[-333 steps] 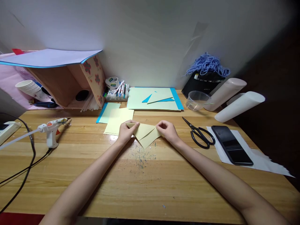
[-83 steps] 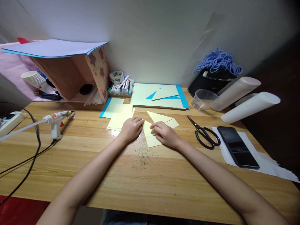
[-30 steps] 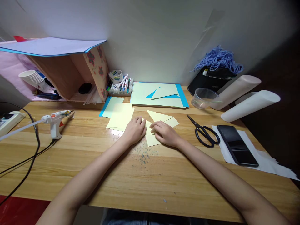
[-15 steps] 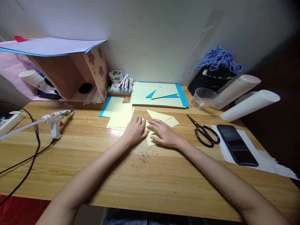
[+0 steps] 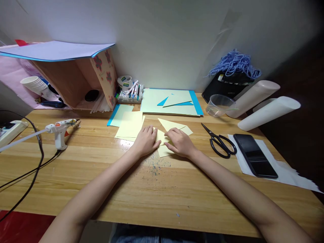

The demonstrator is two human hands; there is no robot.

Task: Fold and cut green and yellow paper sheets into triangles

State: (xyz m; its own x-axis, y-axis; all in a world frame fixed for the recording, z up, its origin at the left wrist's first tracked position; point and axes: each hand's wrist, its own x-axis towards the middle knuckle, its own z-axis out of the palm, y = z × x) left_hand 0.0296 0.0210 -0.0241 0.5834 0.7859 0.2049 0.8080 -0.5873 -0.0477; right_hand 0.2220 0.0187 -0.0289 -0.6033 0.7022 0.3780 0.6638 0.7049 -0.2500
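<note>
My left hand [image 5: 146,140] lies flat on a pale yellow piece of paper [image 5: 159,135], fingers stretched forward and thumb out to the side. Over the right part of that paper is my right hand [image 5: 180,143], its fingers slightly bent and the thumb apart from them. Nothing shows between its fingertips. The hands partly cover the paper, so its full shape is hidden. Just beyond my right hand rests a folded yellow paper piece [image 5: 170,124]. Several yellow sheets [image 5: 129,125] overlap to the left of my left hand.
Black-handled scissors [image 5: 219,143] and a phone [image 5: 254,155] lie at the right. A glue gun [image 5: 60,133] with its cable stands at the left. Toward the wall are a decorated box [image 5: 105,74], markers [image 5: 133,91], a paper stack [image 5: 152,98], a plastic bowl [image 5: 220,104] and paper rolls [image 5: 269,113].
My right hand has drawn slightly to the right, its fingers more bent, and more of the yellow paper shows between the hands. My left hand stays in place.
</note>
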